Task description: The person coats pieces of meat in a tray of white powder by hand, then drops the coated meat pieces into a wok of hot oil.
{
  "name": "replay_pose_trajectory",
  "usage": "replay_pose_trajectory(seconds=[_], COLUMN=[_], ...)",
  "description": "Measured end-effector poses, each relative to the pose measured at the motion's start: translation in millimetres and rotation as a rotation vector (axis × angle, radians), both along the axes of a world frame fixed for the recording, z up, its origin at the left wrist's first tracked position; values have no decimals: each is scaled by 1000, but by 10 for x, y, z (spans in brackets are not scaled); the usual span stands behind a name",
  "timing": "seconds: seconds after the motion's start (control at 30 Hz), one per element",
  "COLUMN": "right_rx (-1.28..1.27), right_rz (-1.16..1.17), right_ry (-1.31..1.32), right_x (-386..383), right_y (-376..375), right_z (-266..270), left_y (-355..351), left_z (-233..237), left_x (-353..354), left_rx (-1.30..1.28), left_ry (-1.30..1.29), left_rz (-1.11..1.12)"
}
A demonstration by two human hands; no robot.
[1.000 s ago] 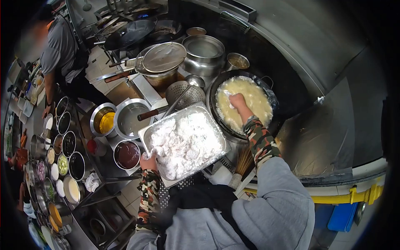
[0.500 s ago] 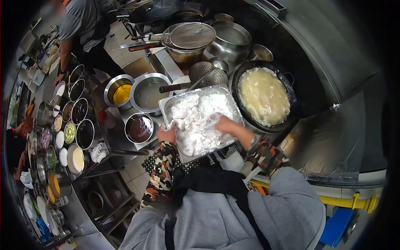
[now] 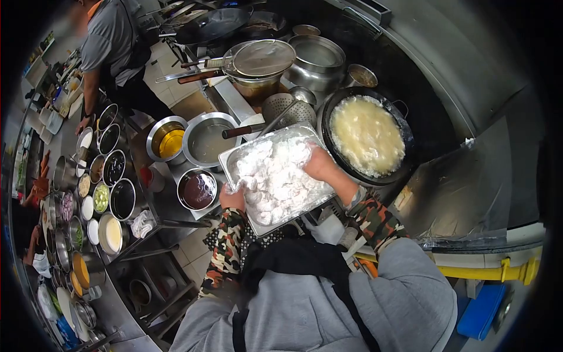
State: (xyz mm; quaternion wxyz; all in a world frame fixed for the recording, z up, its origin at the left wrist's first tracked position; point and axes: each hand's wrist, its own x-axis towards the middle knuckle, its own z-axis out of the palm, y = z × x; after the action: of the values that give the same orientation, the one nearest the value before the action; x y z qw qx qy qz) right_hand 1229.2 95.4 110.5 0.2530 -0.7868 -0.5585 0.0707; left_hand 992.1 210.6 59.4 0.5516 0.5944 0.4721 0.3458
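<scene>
Presently, the tray (image 3: 224, 164) of floured pieces (image 3: 272, 176) is gripped at its near left corner by the left hand (image 3: 233, 198). The right hand (image 3: 321, 164) is curled over pieces at the far right edge; whether one is held cannot be told. Splashing is judged likely if pieces are dropped into the frothing wok (image 3: 403, 117) alongside.

two hands, the left hand (image 3: 233, 198) and right hand (image 3: 319, 164), at one tray (image 3: 227, 159) of floured pieces (image 3: 272, 179). left of the left hand stand three steel bowls: yellow oil (image 3: 168, 141), grey liquid (image 3: 210, 141), dark sauce (image 3: 198, 189). beyond the right hand, one wok (image 3: 403, 117) and one perforated skimmer (image 3: 288, 110).
</scene>
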Motion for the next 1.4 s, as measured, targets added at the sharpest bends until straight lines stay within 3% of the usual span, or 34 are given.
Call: replay_pose_trajectory(seconds=[0.03,0.07,0.13,0.2,0.27,0.3,0.33,0.37,0.4,0.43,0.47,0.5,0.53,0.57,0.6,0.67,0.73,0.8,0.87,0.93,1.0,1.07,1.17,1.23,1.27,1.37,1.4], right_rx=[94,92,-315,-185,-13,9,16,60,126,56,130,166,-101,-140,-200,-87,-12,54,273,312,325,257,185,527,519,635,632], right_rz=[-105,-116,-182,-213,-206,-291,-300,-418,-522,-455,-333,-406,-597,-469,-339,-211,-243,-274,-318,-338,-547,-602,-701,-542,-539,-453,-450], right_ry=[228,228,99,144,358,642,641,1168,1694,1830,1652,1466,840,809,673,396,270,140,644,695,1136,1211,1094,1508,1508,1907,1902], right_x=[-191,-193,-122,-32,142,178,174,162,180,339,182,105,-15,-56,1,-112,-140,-114,-145,-135,-139,-90,-86,-29,38,321,419], right_y=[-31,-34,-4,-1,-21,-30,-45,-68,-116,-157,-201,-218,-205,-232,-214,-265,-266,-267,-302,-298,-251,-165,-127,-185,-195,-170,-186], right_z=[380,484,583,503,337,294,281,268,265,-101,19,-21,189,321,218,356,178,150,244,154,192,120,149,322,281,4,51], left_y=[-8,-11,-15,4,24,9,-21,-65,-50,-1,-16,-25,-7,-76,5,149,28,133,182,167,174,200,198,193,185,180,201], left_z=[51,67,-1,-43,-128,-80,48,195,135,-22,129,96,34,201,-21,-376,23,-136,-270,-216,-197,-224,-249,-209,-189,-225,-255], left_x=[0,6,23,9,-21,-26,-17,-14,-22,-39,-45,-38,-40,-7,-24,-61,-29,-60,-86,-96,-71,-88,-92,-74,-81,-96,-96], left_rx=[-41,-81,-99,-26,-23,-40,-55,-60,-86,-79,-75,-20,-10,-66,-14,90,5,59,70,38,8,2,-22,-56,-43,-45,-54], left_ry=[0,1,-53,-9,-7,1,7,143,38,15,-14,-15,-37,-16,29,128,71,115,83,77,61,56,36,-9,7,6,-9], left_rz=[9,16,21,41,15,18,16,45,22,-11,-82,-57,-78,-30,-6,32,-47,-102,-105,-111,-111,-122,-107,-75,-86,-101,-104])
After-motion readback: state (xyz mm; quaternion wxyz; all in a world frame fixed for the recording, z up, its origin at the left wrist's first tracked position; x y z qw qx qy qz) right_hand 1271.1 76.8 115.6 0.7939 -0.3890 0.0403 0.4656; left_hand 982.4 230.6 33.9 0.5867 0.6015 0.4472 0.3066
